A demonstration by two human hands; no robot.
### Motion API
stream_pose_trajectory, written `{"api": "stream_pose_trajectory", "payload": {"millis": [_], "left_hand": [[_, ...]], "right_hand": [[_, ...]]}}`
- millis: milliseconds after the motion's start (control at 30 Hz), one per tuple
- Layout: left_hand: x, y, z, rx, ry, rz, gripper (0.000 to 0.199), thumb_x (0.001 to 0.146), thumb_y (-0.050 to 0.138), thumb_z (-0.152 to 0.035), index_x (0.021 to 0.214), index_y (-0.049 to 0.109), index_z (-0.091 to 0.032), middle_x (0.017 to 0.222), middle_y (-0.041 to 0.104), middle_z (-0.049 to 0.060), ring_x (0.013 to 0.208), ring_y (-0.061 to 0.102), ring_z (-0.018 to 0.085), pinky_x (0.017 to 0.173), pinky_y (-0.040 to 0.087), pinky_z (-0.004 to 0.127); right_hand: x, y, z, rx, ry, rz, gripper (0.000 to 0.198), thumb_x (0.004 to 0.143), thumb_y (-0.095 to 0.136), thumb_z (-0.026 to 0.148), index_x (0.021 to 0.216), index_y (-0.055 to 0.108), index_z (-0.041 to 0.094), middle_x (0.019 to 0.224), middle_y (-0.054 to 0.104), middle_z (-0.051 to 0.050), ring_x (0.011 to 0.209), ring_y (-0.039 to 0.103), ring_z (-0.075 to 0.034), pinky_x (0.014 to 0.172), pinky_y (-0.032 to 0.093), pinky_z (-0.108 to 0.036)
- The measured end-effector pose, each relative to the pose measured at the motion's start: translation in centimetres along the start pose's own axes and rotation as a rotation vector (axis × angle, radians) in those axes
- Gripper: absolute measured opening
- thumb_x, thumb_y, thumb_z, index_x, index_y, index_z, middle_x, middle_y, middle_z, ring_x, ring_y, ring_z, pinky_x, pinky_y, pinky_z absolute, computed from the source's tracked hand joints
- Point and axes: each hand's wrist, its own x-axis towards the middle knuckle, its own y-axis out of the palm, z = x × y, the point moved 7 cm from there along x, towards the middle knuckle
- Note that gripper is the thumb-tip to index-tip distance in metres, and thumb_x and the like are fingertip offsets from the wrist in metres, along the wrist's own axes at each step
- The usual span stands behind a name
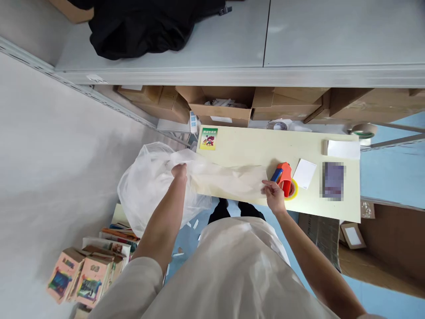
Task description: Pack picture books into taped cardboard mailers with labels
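Observation:
A strip of thin whitish wrapping film (232, 179) stretches over the front of the cream table (252, 141). My left hand (179, 172) is closed on it near the table's left end, beside a big crumpled heap of the same film (146, 177). At the strip's other end my right hand (274, 195) pinches its edge between thumb and fingers. Just past those fingers lies an orange tape dispenser (284, 177) with a blue part and a yellow-rimmed tape roll. A small green and yellow booklet (209, 139) rests at the table's back left corner.
A white card (304, 173), a blurred dark rectangle (333, 180) and a white paper stack (343, 149) lie on the right. Cardboard boxes (219, 108) line the shelf behind. Book stacks (93, 274) stand lower left; an open carton (381, 248) lower right. A grey shelf (232, 48) overhangs.

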Motion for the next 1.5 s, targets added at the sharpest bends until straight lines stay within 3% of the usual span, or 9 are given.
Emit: {"api": "stream_pose_trajectory", "payload": {"millis": [233, 367, 467, 700, 867, 933, 1033, 1200, 1500], "left_hand": [[0.0, -7.2, -1.8, 0.116, 0.178, -0.200, 0.010, 0.074, 0.049, -0.018, 0.076, 0.058, -0.017, 0.073, 0.054, 0.003, 0.074, 0.058, 0.018, 0.079, 0.046, 0.034], [-1.6, -13.0, -6.1, 0.165, 0.483, -0.256, 0.043, 0.071, 0.052, -0.016, 0.114, 0.053, -0.014, 0.080, 0.057, 0.001, 0.057, 0.054, 0.012, 0.070, 0.049, 0.028], [-2.7, -14.8, -10.1, 0.264, 0.634, -0.233, 0.073, 0.066, 0.055, -0.010, 0.136, 0.033, -0.016, 0.103, 0.058, 0.008, 0.072, 0.061, 0.016, 0.075, 0.052, 0.032], [-5.5, -4.3, -15.1, 0.457, 0.756, 0.073, 0.086, 0.075, 0.064, -0.027, 0.146, 0.018, -0.016, 0.150, 0.015, 0.023, 0.127, 0.042, 0.037, 0.099, 0.042, 0.049], [-11.0, 5.1, -11.6, 0.666, 1.167, 0.551, 0.074, 0.081, 0.058, -0.042, 0.144, 0.029, -0.018, 0.156, 0.009, 0.016, 0.143, 0.006, 0.035, 0.113, 0.010, 0.055], [-11.6, 7.0, -8.8, 0.788, 1.172, 0.685, 0.074, 0.081, 0.058, -0.045, 0.144, 0.030, -0.019, 0.156, 0.009, 0.016, 0.143, 0.003, 0.035, 0.112, 0.008, 0.057], [-10.5, 8.3, -5.7, 0.868, 1.031, 0.680, 0.084, 0.079, 0.059, -0.049, 0.147, 0.022, -0.016, 0.156, 0.001, 0.019, 0.142, -0.002, 0.038, 0.110, 0.009, 0.060], [-8.4, 8.7, -3.6, 0.770, 0.855, 0.547, 0.099, 0.080, 0.053, -0.058, 0.149, 0.002, -0.008, 0.153, -0.010, 0.025, 0.141, -0.009, 0.040, 0.108, 0.011, 0.062], [-8.7, 9.3, 0.4, 0.951, 0.666, 0.744, 0.093, 0.076, 0.051, -0.065, 0.149, 0.014, -0.020, 0.155, -0.001, 0.021, 0.141, 0.003, 0.042, 0.105, 0.016, 0.064]], "right_hand": [[-0.6, 1.1, 1.6, -0.087, -0.043, -0.068, 0.030, 0.078, 0.053, 0.034, 0.098, 0.061, 0.015, 0.065, 0.060, -0.001, 0.062, 0.061, -0.016, 0.065, 0.053, -0.036], [-1.4, 1.5, 2.7, -0.098, -0.085, -0.100, 0.029, 0.079, 0.051, 0.035, 0.098, 0.062, 0.015, 0.063, 0.059, 0.000, 0.060, 0.059, -0.016, 0.063, 0.052, -0.034], [-1.9, 1.4, 2.4, -0.136, -0.078, -0.127, 0.029, 0.081, 0.048, 0.035, 0.097, 0.062, 0.015, 0.061, 0.056, 0.000, 0.054, 0.056, -0.015, 0.058, 0.051, -0.032], [-1.8, 2.0, -0.7, -0.575, -0.092, -0.094, 0.035, 0.076, 0.049, 0.024, 0.104, 0.064, 0.011, 0.096, 0.064, -0.016, 0.103, 0.059, -0.029, 0.090, 0.049, -0.045], [-3.3, 2.0, -0.6, -0.836, -0.102, -0.092, 0.046, 0.080, 0.046, 0.018, 0.125, 0.052, 0.010, 0.132, 0.046, -0.023, 0.121, 0.047, -0.035, 0.095, 0.043, -0.053], [-4.1, 2.7, 1.0, -0.913, -0.191, -0.107, 0.051, 0.083, 0.045, 0.017, 0.133, 0.044, 0.013, 0.145, 0.032, -0.021, 0.134, 0.031, -0.037, 0.102, 0.035, -0.057], [-4.2, 5.3, 2.7, -0.985, -0.297, -0.071, 0.058, 0.086, 0.045, 0.021, 0.142, 0.031, 0.019, 0.154, 0.015, -0.016, 0.142, 0.009, -0.036, 0.107, 0.024, -0.061], [-0.9, 9.2, -0.4, -1.026, -0.179, 0.139, 0.071, 0.083, 0.057, 0.032, 0.145, 0.025, 0.018, 0.155, 0.012, -0.019, 0.142, 0.008, -0.037, 0.106, 0.025, -0.057], [2.8, 6.9, -3.4, -1.152, -0.162, 0.258, 0.071, 0.079, 0.064, 0.017, 0.143, 0.033, 0.023, 0.154, 0.018, -0.016, 0.141, 0.016, -0.038, 0.106, 0.024, -0.059]]}}
